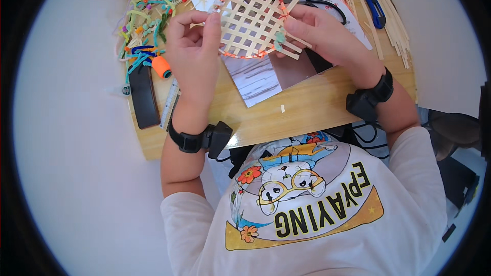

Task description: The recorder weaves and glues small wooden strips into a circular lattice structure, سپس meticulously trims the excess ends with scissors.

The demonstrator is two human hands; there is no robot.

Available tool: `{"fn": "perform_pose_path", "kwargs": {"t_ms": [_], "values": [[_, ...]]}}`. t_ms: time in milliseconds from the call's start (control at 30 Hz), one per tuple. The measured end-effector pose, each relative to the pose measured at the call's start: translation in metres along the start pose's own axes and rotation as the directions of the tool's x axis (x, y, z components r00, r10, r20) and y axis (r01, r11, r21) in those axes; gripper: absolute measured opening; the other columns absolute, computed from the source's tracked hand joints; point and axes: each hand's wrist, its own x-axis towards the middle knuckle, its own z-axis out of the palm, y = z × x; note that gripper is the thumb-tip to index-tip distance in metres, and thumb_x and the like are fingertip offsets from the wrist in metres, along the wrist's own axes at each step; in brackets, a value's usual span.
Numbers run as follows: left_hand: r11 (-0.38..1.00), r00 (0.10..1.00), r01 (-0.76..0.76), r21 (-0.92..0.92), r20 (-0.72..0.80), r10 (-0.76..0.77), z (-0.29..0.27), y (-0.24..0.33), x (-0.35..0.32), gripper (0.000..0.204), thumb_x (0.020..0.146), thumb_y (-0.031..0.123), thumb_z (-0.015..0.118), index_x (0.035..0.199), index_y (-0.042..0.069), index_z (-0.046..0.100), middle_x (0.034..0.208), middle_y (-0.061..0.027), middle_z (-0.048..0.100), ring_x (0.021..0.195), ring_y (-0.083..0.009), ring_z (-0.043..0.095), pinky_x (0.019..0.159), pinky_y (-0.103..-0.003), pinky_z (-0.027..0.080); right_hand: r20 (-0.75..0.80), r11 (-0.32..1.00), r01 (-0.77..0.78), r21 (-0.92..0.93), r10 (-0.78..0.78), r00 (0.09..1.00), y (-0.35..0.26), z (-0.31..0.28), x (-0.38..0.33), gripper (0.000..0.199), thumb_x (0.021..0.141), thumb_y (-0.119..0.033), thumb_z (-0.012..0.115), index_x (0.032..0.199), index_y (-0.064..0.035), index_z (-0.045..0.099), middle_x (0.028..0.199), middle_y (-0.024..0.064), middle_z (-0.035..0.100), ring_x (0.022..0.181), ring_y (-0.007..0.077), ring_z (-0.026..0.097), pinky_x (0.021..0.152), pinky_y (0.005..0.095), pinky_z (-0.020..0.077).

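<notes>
Between my two hands I hold up a woven lattice (249,24) of pale bamboo strips, its round edge bound with orange yarn and dotted with greenish and white tufts. At its left edge, my left hand (197,36) pinches the rim between thumb and curled fingers. My right hand (317,30) grips the right side, thumb in front, where several strip ends stick out past the rim; its other fingertips are partly hidden behind the weave. Under the lattice lie glossy printed sheets (255,84). Black-handled scissors (330,7) are just beyond my right hand.
A blue utility knife (369,0) and a bundle of loose bamboo strips (396,25) lie at the right. On the left are a tangle of coloured yarn pieces (148,15), an orange thread spool (161,66), a black phone (143,96), a clear ruler (170,103) and a small glue bottle (123,91).
</notes>
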Motion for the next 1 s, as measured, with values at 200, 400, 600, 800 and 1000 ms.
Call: {"fn": "perform_pose_path", "kwargs": {"t_ms": [200, 400, 600, 800, 1000], "values": [[0.992, 0.986, 0.115, -0.052, 0.127, -0.108, 0.003, -0.011, 0.005, 0.038, 0.091, 0.015, 0.06, 0.12, -0.003, 0.044, 0.099, -0.0113, 0.061, 0.084, -0.0103, 0.059, 0.07, -0.023, 0.048, -0.005, 0.998, -0.046, 0.034, 0.046, 0.999, 0.007, -0.006, -0.003, 0.036, 0.094, -0.027, 0.056, 0.109, 0.0058, 0.057, 0.097, 0.0145, 0.066, 0.079, 0.0171, 0.067, 0.069, 0.0268, 0.0556], [0.998, 0.956, 0.068, 0.013, 0.287, -0.069, 0.014, -0.016, -0.002, 0.061, 0.092, 0.033, 0.058, 0.136, -0.001, 0.033, 0.116, -0.0141, 0.057, 0.097, -0.0137, 0.057, 0.077, -0.025, 0.048, 0.05, 0.923, -0.13, 0.361, 0.12, 0.992, 0.006, -0.014, -0.009, 0.039, 0.094, -0.027, 0.055, 0.11, 0.009, 0.056, 0.101, 0.018, 0.065, 0.086, 0.022, 0.068, 0.074, 0.0284, 0.0576], [0.994, 0.945, 0.1, 0.053, 0.306, -0.112, 0.006, -0.022, 0.001, 0.062, 0.093, 0.037, 0.056, 0.137, 0.0, 0.034, 0.113, -0.0107, 0.056, 0.097, -0.0125, 0.055, 0.081, -0.025, 0.046, 0.138, 0.859, -0.205, 0.469, 0.158, 0.978, 0.012, -0.014, -0.01, 0.038, 0.095, -0.025, 0.055, 0.112, 0.0089, 0.055, 0.104, 0.0198, 0.064, 0.09, 0.0239, 0.067, 0.078, 0.0306, 0.0571], [0.994, 0.943, 0.079, 0.081, 0.319, -0.101, 0.004, -0.026, 0.002, 0.06, 0.094, 0.038, 0.054, 0.136, -0.001, 0.035, 0.11, -0.0089, 0.057, 0.096, -0.0113, 0.054, 0.078, -0.024, 0.046, 0.133, 0.875, -0.2, 0.441, 0.157, 0.979, 0.009, -0.01, -0.011, 0.034, 0.093, -0.021, 0.057, 0.111, 0.0072, 0.056, 0.103, 0.0153, 0.065, 0.09, 0.02, 0.066, 0.08, 0.0302, 0.0558], [0.978, 0.92, 0.199, -0.067, 0.358, -0.162, 0.0, -0.029, -0.004, 0.053, 0.092, 0.027, 0.06, 0.13, -0.003, 0.04, 0.109, -0.0095, 0.058, 0.092, -0.0123, 0.058, 0.077, -0.026, 0.048, -0.116, 0.984, 0.023, 0.177, -0.002, 0.993, 0.022, -0.008, -0.007, 0.029, 0.087, -0.02, 0.065, 0.105, 0.003, 0.062, 0.095, 0.0061, 0.066, 0.079, 0.0092, 0.061, 0.069, 0.0228, 0.0494]]}}
